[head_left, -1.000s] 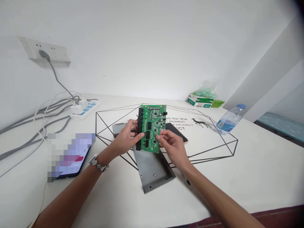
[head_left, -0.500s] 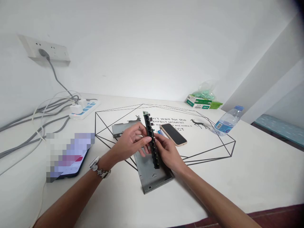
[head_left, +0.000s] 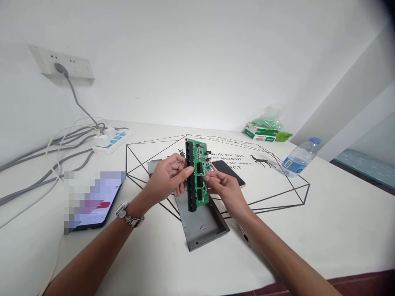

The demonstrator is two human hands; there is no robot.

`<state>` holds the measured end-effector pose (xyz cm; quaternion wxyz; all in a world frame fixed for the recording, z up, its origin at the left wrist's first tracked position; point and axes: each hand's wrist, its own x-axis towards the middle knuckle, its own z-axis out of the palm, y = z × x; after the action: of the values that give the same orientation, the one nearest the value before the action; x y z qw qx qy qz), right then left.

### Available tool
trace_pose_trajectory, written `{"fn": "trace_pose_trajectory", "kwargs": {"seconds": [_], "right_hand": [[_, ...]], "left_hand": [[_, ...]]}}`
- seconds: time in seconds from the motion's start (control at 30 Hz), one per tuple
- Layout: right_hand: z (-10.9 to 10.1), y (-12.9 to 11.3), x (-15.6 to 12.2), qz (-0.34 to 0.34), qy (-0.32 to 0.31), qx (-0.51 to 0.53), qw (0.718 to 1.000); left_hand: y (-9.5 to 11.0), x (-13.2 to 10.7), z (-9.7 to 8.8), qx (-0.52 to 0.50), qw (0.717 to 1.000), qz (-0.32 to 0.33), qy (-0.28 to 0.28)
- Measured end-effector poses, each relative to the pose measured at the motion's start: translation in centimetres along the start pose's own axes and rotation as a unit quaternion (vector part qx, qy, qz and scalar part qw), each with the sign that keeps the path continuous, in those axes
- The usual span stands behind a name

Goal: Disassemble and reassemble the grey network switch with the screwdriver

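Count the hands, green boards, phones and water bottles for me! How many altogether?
hands: 2
green board: 1
phones: 2
water bottle: 1
Total: 6

Circuit board (head_left: 200, 172) is glossy green fibreglass, with matt black plastic port blocks (head_left: 191, 181) along one edge. Case tray (head_left: 200, 234) below is smooth grey painted metal (dull, hardly any sheen). Water bottle (head_left: 298, 161) is thin clear plastic; tabletop (head_left: 327, 234) looks smooth, matt white.
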<state>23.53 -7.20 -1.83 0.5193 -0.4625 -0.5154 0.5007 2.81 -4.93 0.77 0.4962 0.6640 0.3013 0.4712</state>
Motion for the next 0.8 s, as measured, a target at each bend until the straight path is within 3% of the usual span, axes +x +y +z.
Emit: {"fn": "trace_pose_trajectory", "kwargs": {"seconds": [0.23, 0.47, 0.67, 0.8], "right_hand": [[-0.9, -0.9, 0.3, -0.075, 0.082, -0.036, 0.993], [-1.2, -1.5, 0.0, -0.055, -0.008, 0.029, 0.998], [-1.7, -1.4, 0.2, -0.052, -0.012, 0.069, 0.996], [-1.4, -0.5, 0.4, -0.053, -0.023, 0.028, 0.998]], "left_hand": [[0.0, 0.4, -1.1, 0.019, 0.996, -0.077, -0.029], [0.2, 0.6, -2.6, -0.056, 0.992, -0.089, -0.075], [0.7, 0.5, -2.8, 0.024, 0.997, -0.063, -0.022], [0.4, 0.6, -2.6, 0.005, 0.997, -0.069, -0.029]]}}
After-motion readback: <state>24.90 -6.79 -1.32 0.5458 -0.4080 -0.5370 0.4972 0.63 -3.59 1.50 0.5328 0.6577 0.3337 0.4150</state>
